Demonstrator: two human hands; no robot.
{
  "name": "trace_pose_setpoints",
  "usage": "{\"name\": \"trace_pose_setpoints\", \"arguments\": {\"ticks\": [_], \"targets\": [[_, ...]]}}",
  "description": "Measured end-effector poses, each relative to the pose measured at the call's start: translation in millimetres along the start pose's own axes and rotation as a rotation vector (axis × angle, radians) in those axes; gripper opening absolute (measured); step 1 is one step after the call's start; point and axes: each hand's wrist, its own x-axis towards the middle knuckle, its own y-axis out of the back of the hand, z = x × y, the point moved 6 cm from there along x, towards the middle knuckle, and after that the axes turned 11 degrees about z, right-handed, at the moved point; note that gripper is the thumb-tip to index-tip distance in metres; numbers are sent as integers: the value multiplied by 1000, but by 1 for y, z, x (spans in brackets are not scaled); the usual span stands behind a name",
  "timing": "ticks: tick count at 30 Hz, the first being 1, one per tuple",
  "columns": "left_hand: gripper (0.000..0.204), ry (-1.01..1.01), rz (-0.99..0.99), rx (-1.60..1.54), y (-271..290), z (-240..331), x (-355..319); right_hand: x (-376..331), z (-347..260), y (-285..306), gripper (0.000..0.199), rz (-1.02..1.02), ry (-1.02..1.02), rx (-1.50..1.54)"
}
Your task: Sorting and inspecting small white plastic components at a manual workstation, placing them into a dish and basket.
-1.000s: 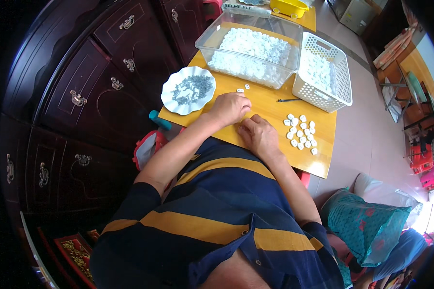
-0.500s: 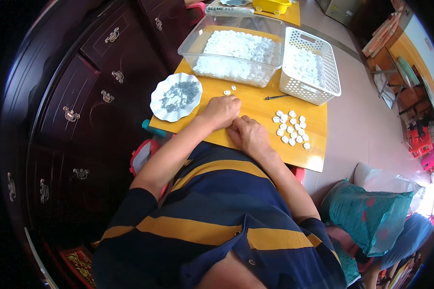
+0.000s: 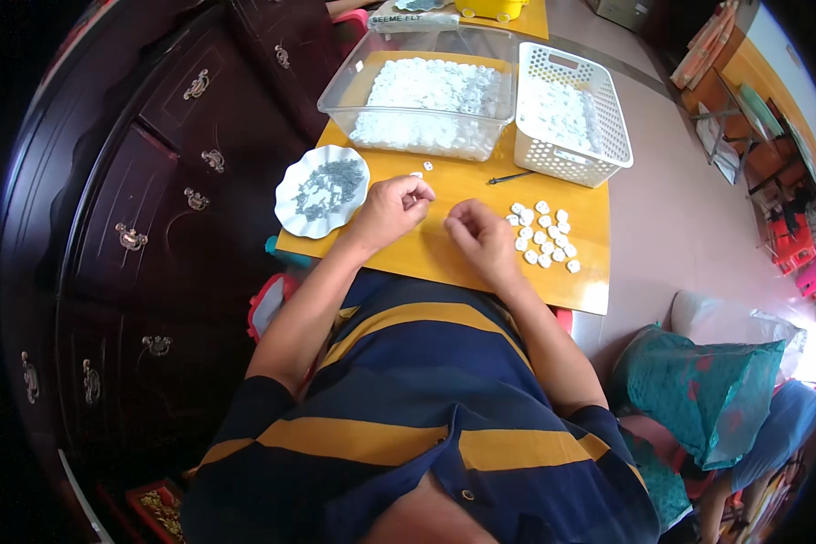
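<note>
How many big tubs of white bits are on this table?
2: the clear bin at the far side, and the white basket to its right. None look hidden.

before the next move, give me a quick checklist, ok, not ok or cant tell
1. Hands apart: ok, the left hand and right hand do not touch.
2. Anything held: cannot tell, too small to make out.
3. White plate on the table: ok, grey bits in view.
4. Clear bin uncovered: ok, white contents show inside.
5. Loose white pieces away from the table's edge: ok.
6. Slender dark tool in hand: not ok, it lies by the white basket.
</note>
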Motion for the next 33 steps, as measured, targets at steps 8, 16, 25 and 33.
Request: {"name": "trace_pose_setpoints", "arguments": {"ticks": [8,16,25,33], "targets": [[7,164,-80,-225,-8,1,0,2,25,1,13,-5,-454,489],[10,207,-146,-334,-15,2,-3,2,24,-1,15,-48,-380,466],[13,172,-170,-345,-19,2,-2,3,20,-4,19,-76,-325,540],[14,169,-157,-318,-17,1,-2,2,26,-5,16,-88,-332,476]]}}
